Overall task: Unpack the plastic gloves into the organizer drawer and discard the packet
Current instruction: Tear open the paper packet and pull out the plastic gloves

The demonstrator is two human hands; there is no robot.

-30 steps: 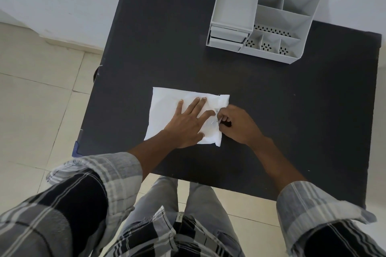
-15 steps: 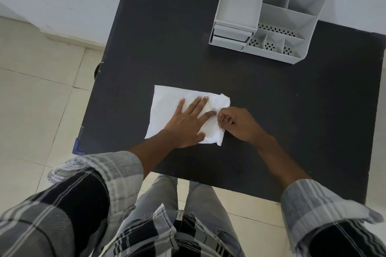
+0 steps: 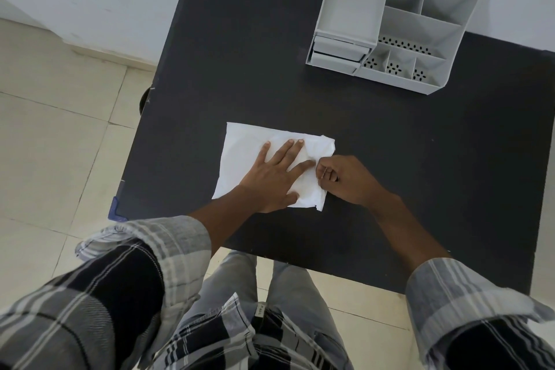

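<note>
A white plastic glove packet [image 3: 243, 153] lies flat near the front of the black table [image 3: 240, 54]. My left hand [image 3: 271, 179] presses down on its right half, palm flat and fingers spread. My right hand [image 3: 345, 179] pinches the packet's right edge between thumb and fingertips. That edge is wrinkled and slightly lifted. The grey organizer [image 3: 390, 21] stands at the back right of the table, with two shut drawers [image 3: 338, 52] at its lower left and several bare compartments.
The table's left edge has blue corner guards [image 3: 115, 213]. A white wall runs behind the table and beige floor tiles [image 3: 54, 141] lie to the left. My legs and plaid sleeves fill the bottom of the view.
My right hand has shifted slightly up along the packet's right edge, which has crumpled more. My left hand stays pressed flat on the packet.
</note>
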